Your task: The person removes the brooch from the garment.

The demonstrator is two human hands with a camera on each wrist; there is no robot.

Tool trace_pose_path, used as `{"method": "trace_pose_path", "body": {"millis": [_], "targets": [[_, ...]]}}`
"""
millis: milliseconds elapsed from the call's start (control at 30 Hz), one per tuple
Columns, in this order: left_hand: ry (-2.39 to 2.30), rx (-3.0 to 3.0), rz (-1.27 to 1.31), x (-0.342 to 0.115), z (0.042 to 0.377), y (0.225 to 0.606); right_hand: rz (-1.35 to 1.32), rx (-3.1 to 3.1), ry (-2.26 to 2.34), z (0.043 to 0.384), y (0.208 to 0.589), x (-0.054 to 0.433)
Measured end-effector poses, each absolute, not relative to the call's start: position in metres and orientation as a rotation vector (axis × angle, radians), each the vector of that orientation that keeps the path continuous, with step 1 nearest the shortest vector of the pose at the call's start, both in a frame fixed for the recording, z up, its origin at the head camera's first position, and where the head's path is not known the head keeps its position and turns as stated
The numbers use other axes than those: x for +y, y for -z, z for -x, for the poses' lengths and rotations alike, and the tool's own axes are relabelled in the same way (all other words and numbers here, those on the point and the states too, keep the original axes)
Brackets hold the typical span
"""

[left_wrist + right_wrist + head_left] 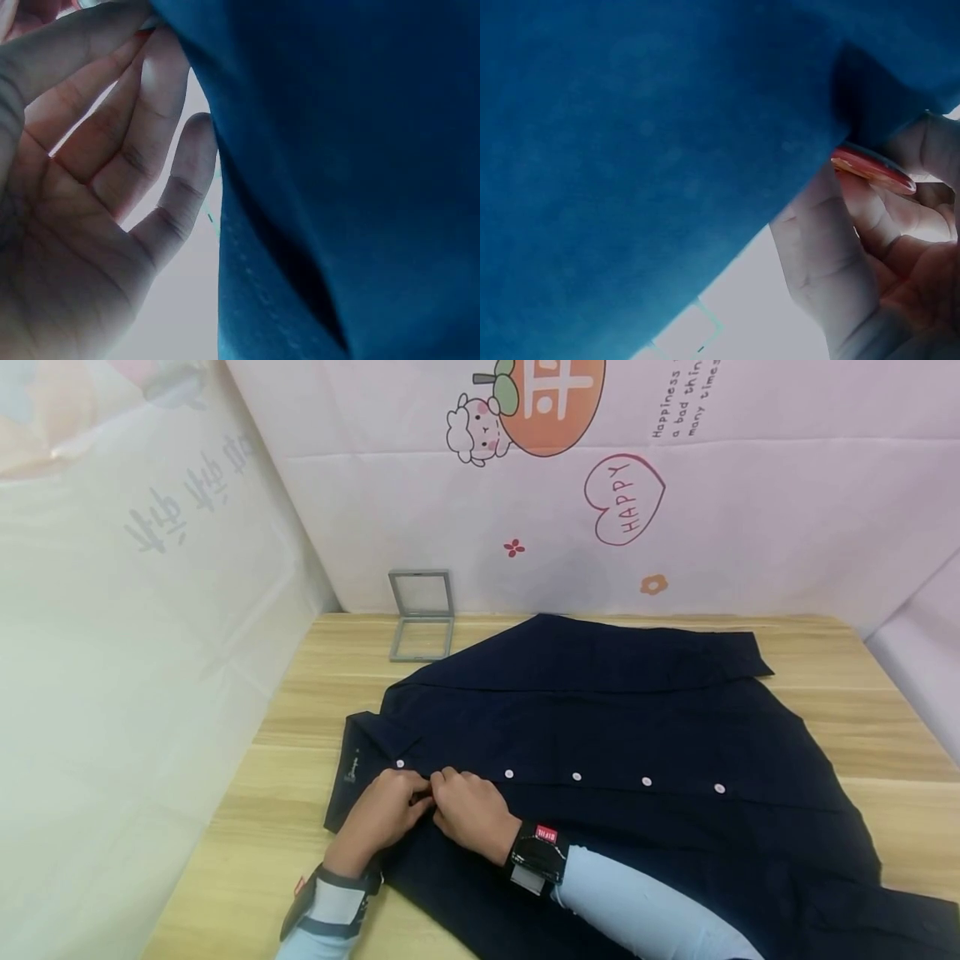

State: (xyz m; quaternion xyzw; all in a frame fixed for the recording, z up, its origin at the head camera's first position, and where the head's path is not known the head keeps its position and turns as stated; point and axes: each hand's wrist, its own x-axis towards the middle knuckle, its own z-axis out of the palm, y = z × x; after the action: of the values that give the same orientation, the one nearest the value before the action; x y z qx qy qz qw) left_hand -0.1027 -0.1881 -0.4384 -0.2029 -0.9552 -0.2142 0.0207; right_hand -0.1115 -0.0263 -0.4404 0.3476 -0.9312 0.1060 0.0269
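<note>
A navy button-up shirt (600, 727) lies spread on the table, its collar to the left and several white buttons along the placket. Both hands meet at the placket just below the collar button (401, 763). My left hand (386, 810) pinches the shirt's edge between thumb and fingertips. Beside it, my right hand (468, 810) pinches a small flat disc with a red rim (874, 171) against the cloth, seen nearly edge-on in the right wrist view. Navy cloth hides part of the fingertips in both wrist views.
A grey square hinged frame case (422, 639) stands opened behind the collar at the table's back edge. White printed cloth (375, 510) hangs behind and at the left of the wooden table (262, 810). A shirt sleeve (660, 652) stretches along the back.
</note>
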Motion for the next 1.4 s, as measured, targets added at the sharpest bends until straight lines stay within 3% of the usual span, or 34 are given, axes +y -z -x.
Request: {"method": "trace_pose_path", "body": {"millis": [1400], "targets": [[0.615,-2.964,0.658,-0.1848,0.1068,0.4341,-1.107,-2.833,-0.336,0.1143,0.4423,-0.0236]]}}
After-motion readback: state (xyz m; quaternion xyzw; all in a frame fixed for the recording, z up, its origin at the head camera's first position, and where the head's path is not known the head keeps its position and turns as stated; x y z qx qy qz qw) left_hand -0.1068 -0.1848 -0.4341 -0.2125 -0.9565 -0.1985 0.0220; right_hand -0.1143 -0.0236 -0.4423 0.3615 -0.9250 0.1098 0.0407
